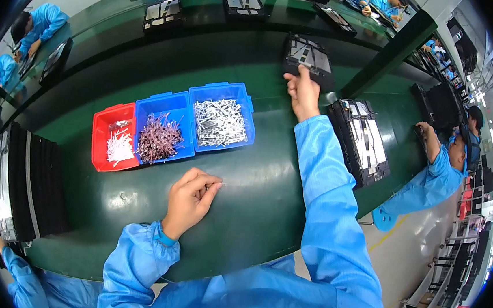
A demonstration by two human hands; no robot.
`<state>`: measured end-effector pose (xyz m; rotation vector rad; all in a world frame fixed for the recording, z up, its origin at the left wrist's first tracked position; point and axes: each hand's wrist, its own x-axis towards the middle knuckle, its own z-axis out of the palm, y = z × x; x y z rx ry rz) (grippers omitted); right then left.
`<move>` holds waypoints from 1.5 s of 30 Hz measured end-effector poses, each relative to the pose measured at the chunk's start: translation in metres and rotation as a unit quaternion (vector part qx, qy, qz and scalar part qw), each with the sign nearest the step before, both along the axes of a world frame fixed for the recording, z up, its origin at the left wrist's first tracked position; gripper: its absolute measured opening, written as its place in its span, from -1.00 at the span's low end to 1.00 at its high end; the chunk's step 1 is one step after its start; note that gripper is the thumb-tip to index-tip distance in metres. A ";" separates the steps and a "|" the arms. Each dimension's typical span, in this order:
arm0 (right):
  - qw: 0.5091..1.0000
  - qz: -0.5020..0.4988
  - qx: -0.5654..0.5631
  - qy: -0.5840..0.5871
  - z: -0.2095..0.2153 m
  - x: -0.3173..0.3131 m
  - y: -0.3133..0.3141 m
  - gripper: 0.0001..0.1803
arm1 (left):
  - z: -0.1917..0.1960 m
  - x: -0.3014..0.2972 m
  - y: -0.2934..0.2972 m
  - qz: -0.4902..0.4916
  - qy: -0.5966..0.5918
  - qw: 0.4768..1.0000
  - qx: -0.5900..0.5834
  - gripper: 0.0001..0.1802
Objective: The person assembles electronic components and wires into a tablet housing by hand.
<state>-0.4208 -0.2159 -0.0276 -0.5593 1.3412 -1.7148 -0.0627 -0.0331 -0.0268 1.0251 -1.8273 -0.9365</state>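
My right hand (304, 95) reaches far forward, its thumb over the near edge of a black tray (324, 77) that carries a flat grey electronic part. The fingers underneath are partly hidden. Over the green table (241, 223), my left hand (189, 200) is closed in a pinch, thumb against forefinger; anything between the tips is too small to name. Beyond it stand three joined bins: a red bin (101, 148) with small white pieces, a blue bin (185, 151) with brownish-purple pieces, and another blue bin (249, 134) with white and grey pieces.
Black trays with silvery electronic parts (365, 141) are stacked right of my forearm. A tall dark stack (30, 183) stands at left. A dark green post (390, 55) rises behind the right stack. More trays (244, 4) lie along the far line. Co-workers in blue (439, 172) sit around.
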 end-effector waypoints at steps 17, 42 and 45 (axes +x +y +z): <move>0.963 0.175 0.185 -0.090 0.018 0.112 0.328 -0.45 | 0.000 0.009 0.006 -0.026 0.039 0.999 0.022 -0.91; 0.850 0.072 0.119 0.509 0.007 0.042 0.320 -0.55 | 0.008 -0.041 0.070 -0.096 0.119 0.982 0.115 -0.85; 0.805 0.073 0.113 0.578 0.026 0.076 0.317 -0.46 | 0.003 -0.039 0.084 -0.053 0.114 0.986 0.108 -0.86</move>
